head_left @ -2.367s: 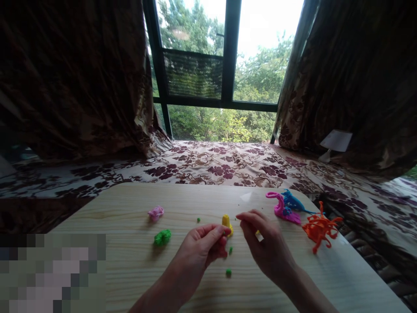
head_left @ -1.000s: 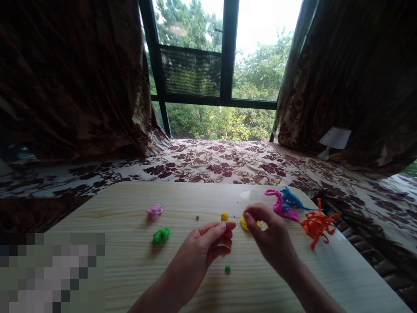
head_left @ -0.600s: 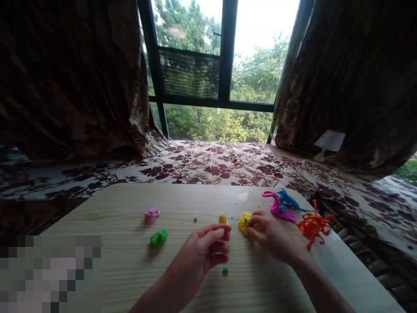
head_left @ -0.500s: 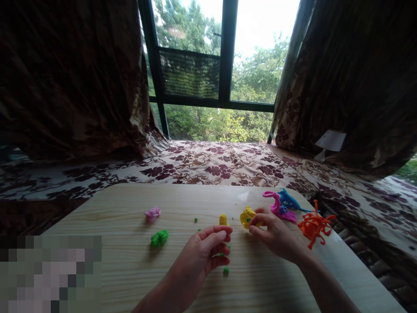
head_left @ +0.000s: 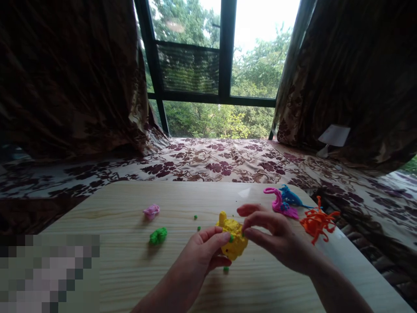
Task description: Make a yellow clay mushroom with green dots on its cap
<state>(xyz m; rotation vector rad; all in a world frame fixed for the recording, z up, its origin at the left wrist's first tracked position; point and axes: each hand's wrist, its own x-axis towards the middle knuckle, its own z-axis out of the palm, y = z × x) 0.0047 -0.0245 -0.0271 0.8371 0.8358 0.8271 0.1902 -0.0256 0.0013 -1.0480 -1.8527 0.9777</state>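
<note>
My left hand (head_left: 206, 248) grips a bumpy, flattened lump of yellow modelling clay (head_left: 236, 250) by its left side, thumb on top. Small green dots sit on the lump, one beside my left thumb. At the lump's right edge, my right hand (head_left: 273, 232) has thumb and index finger pinched together, touching the clay; the other fingers are bent above. A yellow clay stub (head_left: 222, 216) shows just behind the lump. Small green clay balls lie around it, one near the front (head_left: 226, 269) and another farther back (head_left: 196, 217).
On the left of the wooden table (head_left: 114, 261) lie a pink clay lump (head_left: 151, 211) and a green clay lump (head_left: 158, 235). At the right are a magenta clay shape (head_left: 279, 204), blue clay strands (head_left: 291, 196) and a tangled orange clay piece (head_left: 318, 221). A lamp (head_left: 334, 135) stands beyond.
The yellow clay lump has come left and nearer, from my right hand on the table into my left hand's grip. My right hand has followed it slightly left.
</note>
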